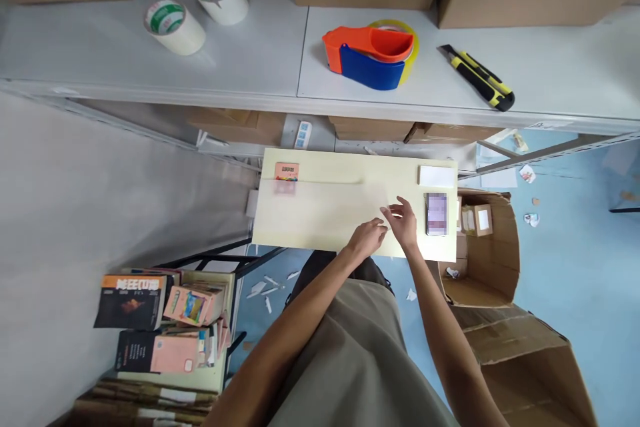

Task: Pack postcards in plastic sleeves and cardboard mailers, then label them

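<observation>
A translucent plastic sheet (325,207) lies across the pale tabletop (310,163), its left end over part of a small pink book (287,170). My left hand (367,238) is closed at the sheet's lower right edge, with its fingertips curled on the film. Just to its right, my right hand (401,221) pinches at the same end with thumb and fingers. The hands are close together, and the film between the fingers is hard to make out. Right of my right hand lie a phone (437,214) and a white box (437,176).
On the grey shelf (250,60) ahead are two tape rolls (183,33), an orange-and-blue tape dispenser (370,53) and a yellow-black utility knife (477,78). Stacked books (133,303) stand at lower left. Open cardboard boxes (493,253) are at right. Paper scraps litter the blue floor.
</observation>
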`<state>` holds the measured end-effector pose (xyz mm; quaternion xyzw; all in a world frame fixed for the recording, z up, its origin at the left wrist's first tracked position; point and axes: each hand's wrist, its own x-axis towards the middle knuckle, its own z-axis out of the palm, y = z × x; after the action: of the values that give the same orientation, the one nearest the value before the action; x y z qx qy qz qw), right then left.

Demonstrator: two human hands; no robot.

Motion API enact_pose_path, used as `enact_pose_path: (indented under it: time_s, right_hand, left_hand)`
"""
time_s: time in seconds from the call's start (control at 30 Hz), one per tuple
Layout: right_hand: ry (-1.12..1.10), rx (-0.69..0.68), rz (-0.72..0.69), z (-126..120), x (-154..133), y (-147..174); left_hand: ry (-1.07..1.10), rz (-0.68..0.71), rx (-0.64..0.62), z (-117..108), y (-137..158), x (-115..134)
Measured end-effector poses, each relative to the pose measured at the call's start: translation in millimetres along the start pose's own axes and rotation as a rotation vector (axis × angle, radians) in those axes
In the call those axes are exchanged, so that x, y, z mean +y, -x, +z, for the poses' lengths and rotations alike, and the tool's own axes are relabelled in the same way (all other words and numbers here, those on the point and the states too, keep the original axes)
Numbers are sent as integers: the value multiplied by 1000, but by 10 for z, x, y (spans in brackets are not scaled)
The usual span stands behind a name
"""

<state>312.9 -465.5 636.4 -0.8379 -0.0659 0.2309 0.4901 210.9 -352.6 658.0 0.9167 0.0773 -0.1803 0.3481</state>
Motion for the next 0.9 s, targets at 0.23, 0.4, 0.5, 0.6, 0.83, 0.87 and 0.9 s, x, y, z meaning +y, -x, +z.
enact_pose_path:
  time_s: [0.23,0.4,0.5,0.6,0.83,0.87,0.9]
  right_hand:
    - [318,64,137,36,516,-312]
    - [484,57,193,56,672,-388]
    - [529,65,158,83,675,-352]
    - [534,75,81,181,605,-251]
    - [344,-62,-84,1080,185,115]
    - [294,-126,-72,1294,107,158]
    - [243,-203,-47,1521,31,195]
  left_hand:
    - [170,-93,181,17,253,-774]
    - [32,-519,346,-270,929,-1996]
    - [-33,-596,289,-340,1283,-2506]
    - [-49,-584,226,-288,1428,-2684]
    - [-79,-555,229,-133,1374,-2429]
    - [-66,-551,214,-158,1376,-2420]
    - [-46,-543,199,-199,1380,-2434]
